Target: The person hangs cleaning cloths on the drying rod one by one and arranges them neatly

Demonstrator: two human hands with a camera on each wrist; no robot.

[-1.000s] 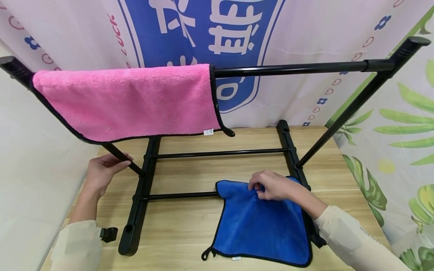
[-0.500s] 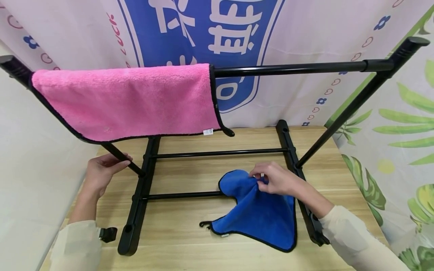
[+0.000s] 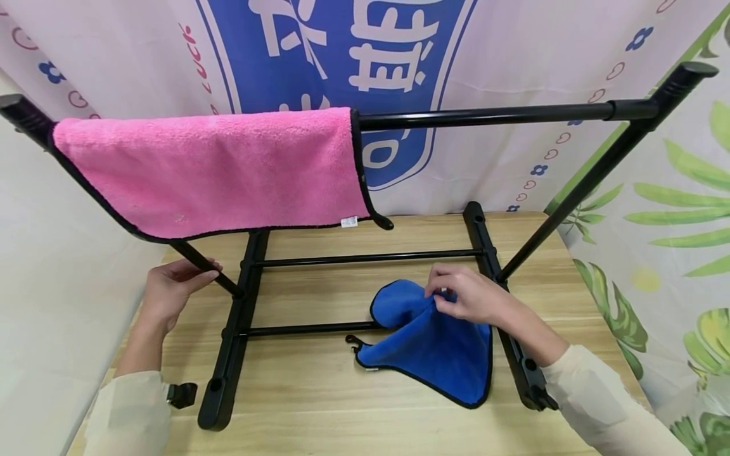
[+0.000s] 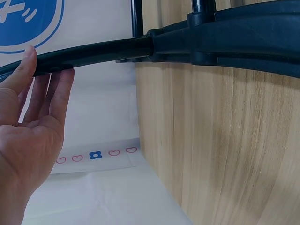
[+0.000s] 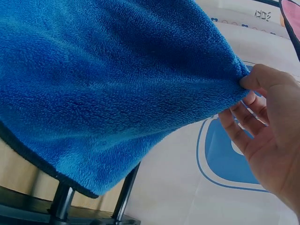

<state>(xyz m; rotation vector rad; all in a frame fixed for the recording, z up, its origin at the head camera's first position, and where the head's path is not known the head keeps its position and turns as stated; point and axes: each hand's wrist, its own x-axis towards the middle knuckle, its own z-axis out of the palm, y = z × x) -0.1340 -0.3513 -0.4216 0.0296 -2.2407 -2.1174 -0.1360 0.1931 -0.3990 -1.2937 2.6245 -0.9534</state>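
Observation:
My right hand (image 3: 464,294) pinches a blue towel (image 3: 439,354) with black edging between thumb and fingers. In the right wrist view the towel (image 5: 117,89) hangs in folds from that pinch. It is over the rack's front lower bar, whose right part it hides. At the left, my left hand (image 3: 171,288) holds the left upright post (image 3: 196,256) of a black towel rack. The left wrist view shows the thumb on one side of the post (image 4: 98,52) and the fingers on the other. A pink towel (image 3: 217,177) is draped over the left half of the top bar (image 3: 502,117).
The rack's left foot (image 3: 228,361) and right foot (image 3: 521,367) stand on a wood-grain table (image 3: 296,392). A rear lower bar (image 3: 365,258) joins them. Behind hangs a printed cloth (image 3: 485,63); a leaf-patterned cloth (image 3: 673,253) borders the right side.
My right hand has drawn the blue towel up and slightly away from me, so its near edge has risen and swung inward into folds. The left hand stays on the post.

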